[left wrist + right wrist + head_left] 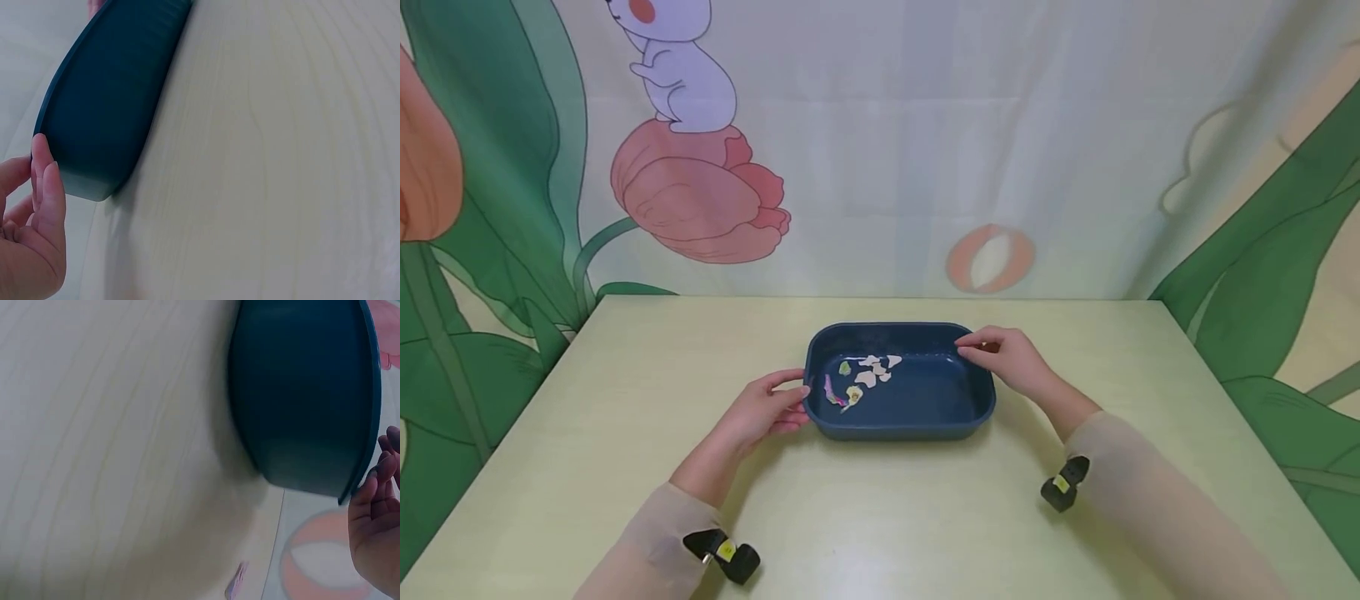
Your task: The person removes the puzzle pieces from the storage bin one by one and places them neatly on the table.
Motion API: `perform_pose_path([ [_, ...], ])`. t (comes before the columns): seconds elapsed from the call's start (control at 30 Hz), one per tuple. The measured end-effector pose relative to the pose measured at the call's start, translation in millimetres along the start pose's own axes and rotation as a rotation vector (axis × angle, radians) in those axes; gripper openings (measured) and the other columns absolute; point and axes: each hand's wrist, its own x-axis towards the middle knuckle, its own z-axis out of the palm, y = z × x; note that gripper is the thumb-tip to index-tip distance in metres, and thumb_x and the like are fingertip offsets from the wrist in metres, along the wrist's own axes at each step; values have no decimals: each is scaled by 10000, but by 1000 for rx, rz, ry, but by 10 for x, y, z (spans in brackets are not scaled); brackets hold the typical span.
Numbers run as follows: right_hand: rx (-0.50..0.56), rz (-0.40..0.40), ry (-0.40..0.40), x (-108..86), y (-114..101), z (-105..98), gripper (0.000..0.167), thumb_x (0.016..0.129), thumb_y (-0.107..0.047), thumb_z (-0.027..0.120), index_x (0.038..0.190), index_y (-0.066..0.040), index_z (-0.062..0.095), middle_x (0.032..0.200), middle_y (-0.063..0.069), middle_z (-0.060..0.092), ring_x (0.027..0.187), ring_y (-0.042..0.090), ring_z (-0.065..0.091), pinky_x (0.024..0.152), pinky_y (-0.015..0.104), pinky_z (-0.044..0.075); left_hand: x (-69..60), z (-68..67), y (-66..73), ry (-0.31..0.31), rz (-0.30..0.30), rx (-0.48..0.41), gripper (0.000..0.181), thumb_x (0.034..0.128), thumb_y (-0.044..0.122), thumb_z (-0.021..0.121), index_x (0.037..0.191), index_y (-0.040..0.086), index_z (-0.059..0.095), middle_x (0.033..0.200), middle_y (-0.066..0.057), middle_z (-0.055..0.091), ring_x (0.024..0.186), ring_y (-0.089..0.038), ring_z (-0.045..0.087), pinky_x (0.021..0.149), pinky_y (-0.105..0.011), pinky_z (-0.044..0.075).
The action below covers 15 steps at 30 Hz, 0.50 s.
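Observation:
A dark blue plastic basin (910, 432) sits on the table. Small torn-looking white scraps (866, 379) lie in its left half, with a green scrap (845, 367), a pink-purple strip (830, 389) and a yellowish piece (854, 395). My left hand (766, 410) pinches the basin's left wall, thumb over the rim and fingers outside. Over the right rear corner, my right hand (1011, 360) has bent fingers, with thumb and fingertips close together. In the right wrist view the thumb is right at the rim; whether anything is between those fingertips is hidden.
The pale wood-grain table (880, 525) extends around the basin. A small pink-purple scrap (236, 582) lies near its far edge in the right wrist view. Behind hangs a curtain (865, 167) printed with flowers and a white animal. Black cameras sit on both sleeves.

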Motion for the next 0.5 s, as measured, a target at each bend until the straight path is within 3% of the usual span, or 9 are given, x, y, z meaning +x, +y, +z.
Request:
perform_pose_path([
  [0.13, 41, 0, -31, 90, -80, 130, 271, 879, -180, 660, 1097, -21, 675, 1019, 83, 651, 857, 211, 595, 763, 311, 510, 8, 8, 7, 3, 0, 8, 498, 933, 173, 578, 1375, 24, 403, 754, -70, 658, 676, -188, 662, 631, -268, 548],
  [0.5, 89, 1, -125, 351, -293, 508, 297, 880, -211, 659, 1129, -49, 667, 994, 42, 652, 875, 195, 580, 794, 302, 503, 15, 8, 7, 7, -15, 12, 489, 931, 170, 581, 1369, 32, 412, 751, -73, 655, 682, -194, 663, 622, -257, 546],
])
